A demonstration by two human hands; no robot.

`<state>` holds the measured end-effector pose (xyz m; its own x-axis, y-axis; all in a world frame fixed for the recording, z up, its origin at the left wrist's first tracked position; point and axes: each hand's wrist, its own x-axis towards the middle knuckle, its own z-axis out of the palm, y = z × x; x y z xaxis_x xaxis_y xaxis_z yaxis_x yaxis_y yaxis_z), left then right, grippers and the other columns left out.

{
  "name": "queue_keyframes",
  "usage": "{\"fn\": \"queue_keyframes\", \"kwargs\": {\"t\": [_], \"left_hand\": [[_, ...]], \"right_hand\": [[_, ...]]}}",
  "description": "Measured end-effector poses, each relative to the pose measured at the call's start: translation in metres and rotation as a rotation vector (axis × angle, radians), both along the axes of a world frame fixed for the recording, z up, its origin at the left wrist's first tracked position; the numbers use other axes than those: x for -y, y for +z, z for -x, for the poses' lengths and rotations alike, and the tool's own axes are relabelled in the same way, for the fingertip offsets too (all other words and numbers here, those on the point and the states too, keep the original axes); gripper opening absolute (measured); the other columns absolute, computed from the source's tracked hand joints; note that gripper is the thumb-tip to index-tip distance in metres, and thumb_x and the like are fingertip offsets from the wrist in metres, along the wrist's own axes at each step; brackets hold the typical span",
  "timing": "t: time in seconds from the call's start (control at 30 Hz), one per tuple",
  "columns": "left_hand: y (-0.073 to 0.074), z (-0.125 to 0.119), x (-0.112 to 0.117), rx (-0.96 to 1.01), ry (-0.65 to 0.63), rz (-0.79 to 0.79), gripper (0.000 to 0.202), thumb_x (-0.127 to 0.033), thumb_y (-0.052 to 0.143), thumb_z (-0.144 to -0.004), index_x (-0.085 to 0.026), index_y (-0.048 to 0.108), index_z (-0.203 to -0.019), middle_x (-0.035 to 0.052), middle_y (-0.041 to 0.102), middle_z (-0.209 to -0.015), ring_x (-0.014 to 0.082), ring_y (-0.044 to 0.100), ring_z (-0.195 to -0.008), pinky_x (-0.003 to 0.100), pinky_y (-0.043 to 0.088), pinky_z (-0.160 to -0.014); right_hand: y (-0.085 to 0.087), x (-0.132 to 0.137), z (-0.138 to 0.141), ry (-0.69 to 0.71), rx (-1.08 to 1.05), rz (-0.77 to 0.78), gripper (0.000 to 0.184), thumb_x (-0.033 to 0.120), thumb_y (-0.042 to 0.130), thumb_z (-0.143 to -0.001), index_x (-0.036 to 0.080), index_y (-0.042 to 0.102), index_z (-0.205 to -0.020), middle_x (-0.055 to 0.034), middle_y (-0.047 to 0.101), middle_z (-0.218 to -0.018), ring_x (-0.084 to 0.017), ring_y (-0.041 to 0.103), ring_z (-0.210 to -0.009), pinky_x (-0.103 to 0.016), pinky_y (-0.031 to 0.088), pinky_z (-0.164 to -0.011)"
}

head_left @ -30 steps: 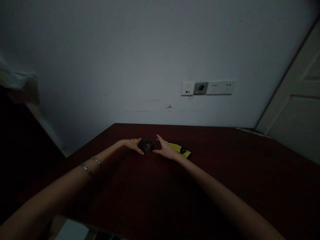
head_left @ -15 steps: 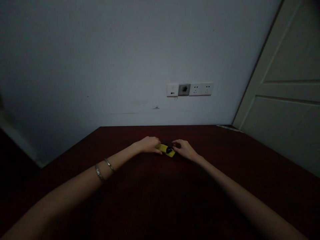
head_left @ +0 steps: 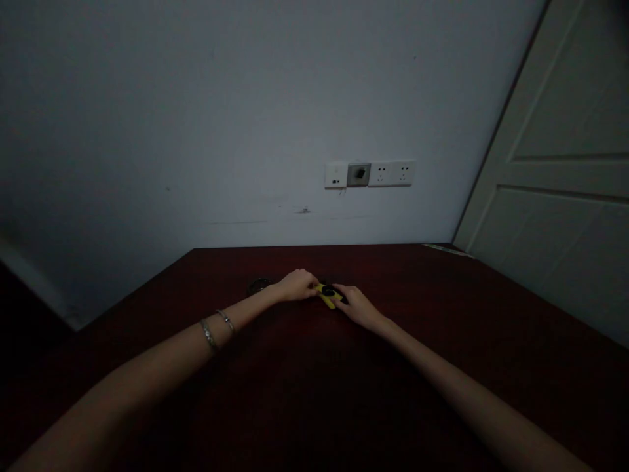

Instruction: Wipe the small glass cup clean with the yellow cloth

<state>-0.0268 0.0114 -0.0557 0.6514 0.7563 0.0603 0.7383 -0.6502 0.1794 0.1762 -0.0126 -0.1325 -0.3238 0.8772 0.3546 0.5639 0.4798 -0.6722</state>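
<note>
Left hand (head_left: 296,286) and right hand (head_left: 357,305) both pinch a yellow-and-black object (head_left: 327,293) on the dark desk (head_left: 442,328); small glass dish (head_left: 258,284) just left.

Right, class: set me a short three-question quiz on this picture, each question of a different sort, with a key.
1. True or false: both hands touch the yellow and black object on the table.
2. Which wrist wears the bracelets: A left, B right?
3. Fill in: the small dark round dish sits beside the ____ hand.

Key:
1. True: the left hand and right hand meet on it.
2. A.
3. Left.
</note>
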Motion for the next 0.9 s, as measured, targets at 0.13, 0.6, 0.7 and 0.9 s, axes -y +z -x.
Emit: {"fn": "queue_keyframes", "kwargs": {"t": [0.13, 0.6, 0.7, 0.9], "left_hand": [[0.005, 0.013, -0.002, 0.176, 0.053, 0.065, 0.025, -0.026, 0.050, -0.078, -0.013, 0.070, -0.085, 0.0037, 0.068, -0.074, 0.0137, 0.060, -0.067, 0.020, 0.042, -0.062], [0.051, 0.108, 0.042, 0.644, 0.461, 0.371, 0.025, -0.026, 0.048, -0.071, -0.011, 0.054, -0.089, 0.0048, 0.063, -0.072, 0.0124, 0.060, -0.052, 0.024, 0.050, -0.047], [0.059, 0.146, 0.051, 0.464, 0.411, 0.647, 0.024, -0.026, 0.053, -0.066, -0.012, 0.058, -0.083, 0.0053, 0.066, -0.071, 0.0137, 0.060, -0.050, 0.025, 0.049, -0.046], [0.037, 0.205, 0.057, 0.096, 0.516, 1.063, 0.019, -0.031, 0.059, -0.062, -0.016, 0.062, -0.073, 0.0102, 0.071, -0.073, 0.0190, 0.064, -0.054, 0.027, 0.049, -0.042]], "right_hand": [[0.000, -0.004, 0.006, 0.009, -0.125, 0.081, 0.061, 0.018, 0.063, -0.071, 0.013, 0.045, -0.130, -0.0133, 0.059, -0.116, -0.022, 0.056, -0.107, -0.040, 0.039, -0.098], [0.017, -0.020, 0.041, 0.183, -0.451, 0.382, 0.074, 0.010, 0.065, -0.064, 0.019, 0.037, -0.132, -0.0097, 0.066, -0.104, -0.018, 0.066, -0.087, -0.035, 0.054, -0.077], [0.020, -0.021, 0.053, 0.225, -0.439, 0.391, 0.070, 0.008, 0.066, -0.064, 0.019, 0.041, -0.129, -0.0069, 0.068, -0.096, -0.017, 0.066, -0.083, -0.036, 0.054, -0.077], [0.015, -0.012, 0.088, 0.285, -0.340, 0.361, 0.068, 0.008, 0.066, -0.065, 0.018, 0.042, -0.128, -0.0039, 0.067, -0.089, -0.014, 0.066, -0.075, -0.030, 0.055, -0.070]]}}
